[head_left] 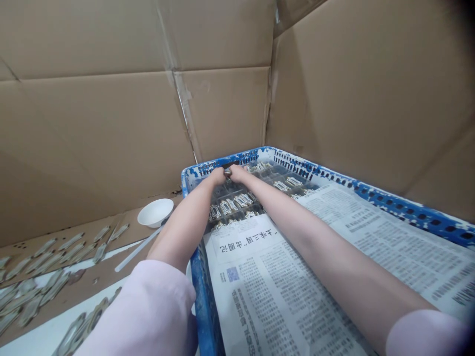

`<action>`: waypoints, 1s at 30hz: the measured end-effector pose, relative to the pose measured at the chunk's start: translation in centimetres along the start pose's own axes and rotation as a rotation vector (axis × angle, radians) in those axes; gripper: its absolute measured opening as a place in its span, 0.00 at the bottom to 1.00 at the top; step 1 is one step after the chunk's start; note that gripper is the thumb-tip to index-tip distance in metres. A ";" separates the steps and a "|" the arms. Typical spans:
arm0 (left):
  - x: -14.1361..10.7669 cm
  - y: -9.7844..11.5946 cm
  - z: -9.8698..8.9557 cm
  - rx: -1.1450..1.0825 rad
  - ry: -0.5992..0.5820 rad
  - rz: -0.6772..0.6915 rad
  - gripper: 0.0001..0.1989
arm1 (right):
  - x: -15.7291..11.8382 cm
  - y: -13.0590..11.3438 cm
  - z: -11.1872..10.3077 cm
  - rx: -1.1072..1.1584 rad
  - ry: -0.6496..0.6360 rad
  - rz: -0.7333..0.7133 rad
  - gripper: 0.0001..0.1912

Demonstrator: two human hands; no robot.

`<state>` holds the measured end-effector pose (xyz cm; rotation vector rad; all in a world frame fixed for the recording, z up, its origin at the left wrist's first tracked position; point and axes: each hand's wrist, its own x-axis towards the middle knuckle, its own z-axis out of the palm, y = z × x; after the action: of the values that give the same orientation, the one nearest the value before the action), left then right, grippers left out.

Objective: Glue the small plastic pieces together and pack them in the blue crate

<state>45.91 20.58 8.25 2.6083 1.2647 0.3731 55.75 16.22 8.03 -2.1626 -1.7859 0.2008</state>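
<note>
Both arms reach to the far end of a blue plastic crate point(210, 306). My left hand point(218, 176) and my right hand point(237, 174) are closed close together around a small dark object point(227, 173), too small to name. Beneath and beside them, rows of small ornate pieces point(244, 200) with pale, gold-edged outlines lie in a dark tray within the crate. Printed newspaper point(260, 277) covers the near part of the crate and borders the rows.
Left of the crate stand a white bowl point(156, 212) and a pale strip point(137, 253) leaning toward it. Many oblong pieces point(48, 262) lie on cardboard at the far left. Tall cardboard walls point(222, 109) rise behind and to the right.
</note>
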 end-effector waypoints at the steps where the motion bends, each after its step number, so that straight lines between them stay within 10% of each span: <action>1: 0.1 0.0 0.0 0.008 -0.007 -0.003 0.11 | -0.1 -0.2 0.0 -0.017 -0.005 -0.011 0.14; 30: 1.1 -1.6 0.1 -0.407 0.208 -0.105 0.15 | -0.8 -0.7 -0.1 0.231 0.186 0.136 0.14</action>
<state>45.45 22.37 7.81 2.1959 1.2277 0.8068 54.98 15.52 8.33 -2.0644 -1.4410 0.2185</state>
